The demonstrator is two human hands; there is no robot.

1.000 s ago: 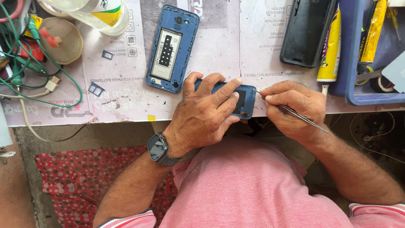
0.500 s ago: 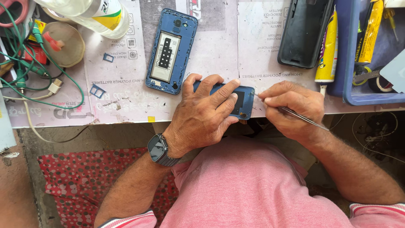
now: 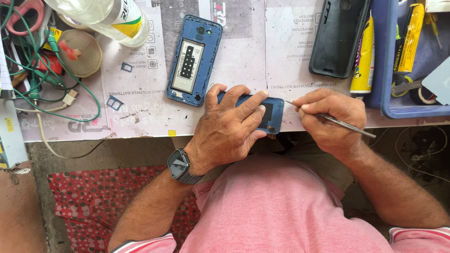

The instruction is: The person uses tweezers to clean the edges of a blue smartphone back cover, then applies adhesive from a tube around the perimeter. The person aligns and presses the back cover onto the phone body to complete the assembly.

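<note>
Cluttered surface covered with printed sheets, seen from above. Left hand lies flat, fingers spread over a blue phone part at the surface's near edge, pressing it down. Right hand at 3 o'clock of the part pinches a thin metal tool, tip just at the part's right edge. Open blue phone lies at 11 o'clock of the left hand, apart from it. Black case and yellow glue tube at 12 to 1 o'clock of the right hand, blue tray at 2 o'clock.

Risks, as a judgement: the part sits close to the edge, so a hard push from the tool could slide it off. The tip could slip and scratch the part or jab a left fingertip nearby. Too much prying could crack the thin frame.
</note>
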